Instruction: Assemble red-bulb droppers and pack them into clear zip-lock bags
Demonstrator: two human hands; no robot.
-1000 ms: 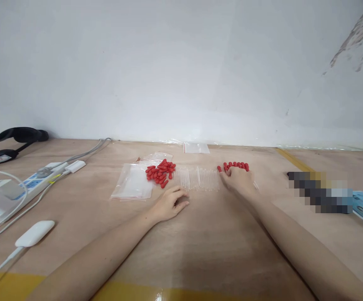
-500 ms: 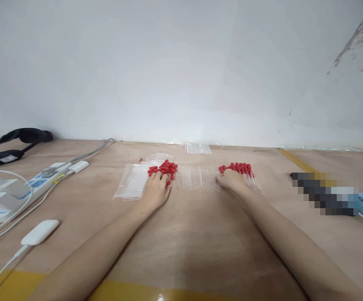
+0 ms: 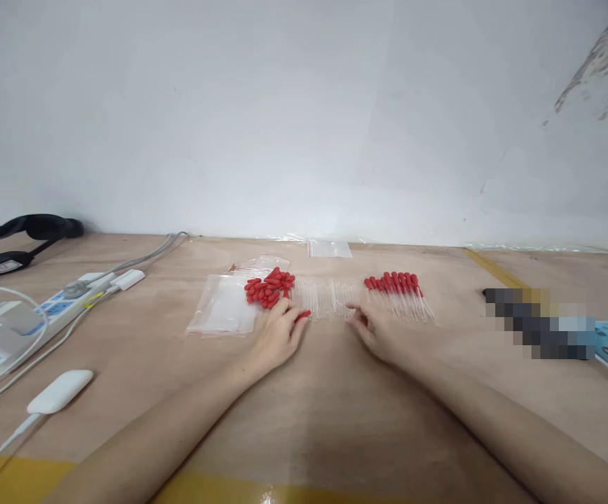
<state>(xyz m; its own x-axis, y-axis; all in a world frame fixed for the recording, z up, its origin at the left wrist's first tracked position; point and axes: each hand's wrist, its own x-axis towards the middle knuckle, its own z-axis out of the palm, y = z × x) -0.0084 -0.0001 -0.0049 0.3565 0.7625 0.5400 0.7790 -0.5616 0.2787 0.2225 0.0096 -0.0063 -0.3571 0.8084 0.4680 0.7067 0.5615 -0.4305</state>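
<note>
A large pale wall [image 3: 283,126] with a smooth surface stands behind a wide brown table [image 3: 325,413]. On the left side of this table there is a long white power strip [image 3: 57,308] with blue sockets, and behind it, near the wall, lies a black padded band [image 3: 49,225]. A flat bag of clear plastic [image 3: 225,302] lies left of the centre.

To the right, a group of thin clear droppers with red bulb tops [image 3: 396,283] lies side by side, bulbs toward the wall. Next to it on the left is a row of thin transparent tubes [image 3: 325,299].

The person's right hand [image 3: 380,334] is at the right end of this row, its thumb and forefinger curved toward each other; whether they grip a tube, one cannot tell. The left hand [image 3: 277,336] is just in front of a heap of red rubber-like bulbs [image 3: 270,285], beside the bag. Its thumb and forefinger are pinching a single small red bulb [image 3: 302,316], close to the left end of the tubes.
</note>
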